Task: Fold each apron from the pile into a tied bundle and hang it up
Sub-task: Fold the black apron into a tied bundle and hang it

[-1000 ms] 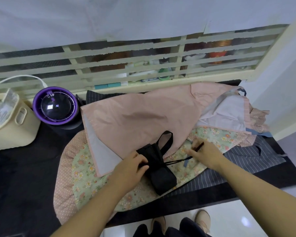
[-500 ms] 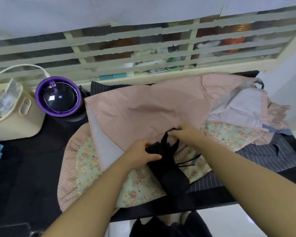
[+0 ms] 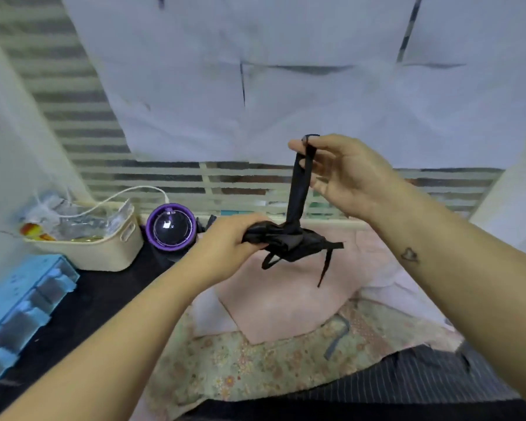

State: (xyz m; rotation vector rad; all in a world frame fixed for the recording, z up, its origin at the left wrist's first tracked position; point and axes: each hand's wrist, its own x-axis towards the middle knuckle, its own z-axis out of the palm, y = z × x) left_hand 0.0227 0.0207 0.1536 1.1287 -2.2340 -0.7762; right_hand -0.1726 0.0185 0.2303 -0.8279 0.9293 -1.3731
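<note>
This looks like a lived-in corner of a home. A dark surface point(image 3: 88, 314) carries household clutter. At nine o'clock sits a cream plastic basket with cut-out handles point(image 3: 104, 253) holding clear packets, just beside it a round purple gadget with a clear dome point(image 3: 170, 229), and at eight o'clock a light-blue plastic drawer unit point(image 3: 22, 302). A pale pink cloth apron point(image 3: 286, 299), a floral apron point(image 3: 240, 369) and a grey pinstriped apron point(image 3: 422, 381) lie piled at five o'clock. At twelve o'clock, white sheeting point(image 3: 316, 86) hangs over a cream slatted window point(image 3: 152, 180).

black table point(image 3: 97, 302) with apron pile point(image 3: 255, 363), basket point(image 3: 110, 253)
</note>
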